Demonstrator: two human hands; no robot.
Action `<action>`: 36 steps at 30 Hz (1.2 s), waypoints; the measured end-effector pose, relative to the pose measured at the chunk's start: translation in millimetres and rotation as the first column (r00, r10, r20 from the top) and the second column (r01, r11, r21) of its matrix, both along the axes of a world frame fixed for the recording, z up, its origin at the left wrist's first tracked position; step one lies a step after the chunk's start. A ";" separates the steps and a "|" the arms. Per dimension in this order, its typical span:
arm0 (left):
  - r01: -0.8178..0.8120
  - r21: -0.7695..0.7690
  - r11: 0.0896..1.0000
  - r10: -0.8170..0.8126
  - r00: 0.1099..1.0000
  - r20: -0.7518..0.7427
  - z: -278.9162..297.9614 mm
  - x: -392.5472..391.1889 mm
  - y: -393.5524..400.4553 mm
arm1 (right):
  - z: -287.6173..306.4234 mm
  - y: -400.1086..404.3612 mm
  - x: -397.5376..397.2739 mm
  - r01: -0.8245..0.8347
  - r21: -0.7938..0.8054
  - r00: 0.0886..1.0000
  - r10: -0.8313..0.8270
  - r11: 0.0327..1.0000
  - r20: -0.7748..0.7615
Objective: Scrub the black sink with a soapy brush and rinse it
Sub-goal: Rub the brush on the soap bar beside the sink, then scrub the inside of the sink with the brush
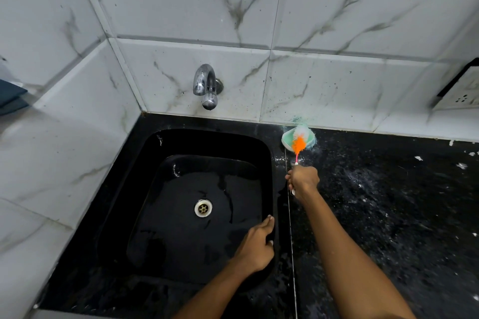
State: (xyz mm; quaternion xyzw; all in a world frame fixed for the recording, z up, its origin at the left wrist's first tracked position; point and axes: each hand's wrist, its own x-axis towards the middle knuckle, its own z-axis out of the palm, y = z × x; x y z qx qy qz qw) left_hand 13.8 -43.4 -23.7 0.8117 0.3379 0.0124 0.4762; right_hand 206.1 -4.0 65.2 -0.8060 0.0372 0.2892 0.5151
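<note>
Soap residue, pale green, is held in a small dish (286, 140) that is set on the black speckled counter (388, 215) just past the sink's far right corner, against the wall tiles. Into this dish the head of a brush (298, 143) is dipped: orange bristles nearest the handle, white and pale green ones at the tip, all blurred. A thin pink stem is seen running from the bristles back to the right hand (302, 179), whose fingers are curled round the handle; the hand is held above the counter just right of the sink's right rim, with a white handle end showing below it.

The black sink (160, 142) is set into the counter in the corner of the marble-patterned tiled walls. Its basin is glossy and wet, with patches of water lying on the floor around a round metal drain (203, 208) near the middle. No foam is seen in the basin. A chrome tap (206, 85) is fixed to the wall behind the sink's far rim, with no water seen running.

The left hand (255, 246) is rested on the sink's right rim near the front corner, fingers pressed together and bent over the edge into the basin, the thumb laid on the rim's outer side.

Right of the sink, the counter is flecked with white specks.
</note>
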 end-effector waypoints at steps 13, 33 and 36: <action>-0.116 -0.043 0.992 0.113 0.992 -0.062 -11.6 -60.8 17.9 | -6.0 -6.3 -12.4 -0.138 -0.304 0.940 0.222 0.943 0.261; -0.567 0.186 0.803 0.596 0.778 -0.200 5.4 -231.4 63.4 | -18.9 70.7 -211.2 -0.887 -0.239 0.359 0.915 0.396 0.185; -0.516 0.211 0.830 0.554 0.803 -0.219 4.4 -239.1 62.7 | -34.8 76.9 -243.6 -0.919 -0.308 0.196 0.963 0.247 0.187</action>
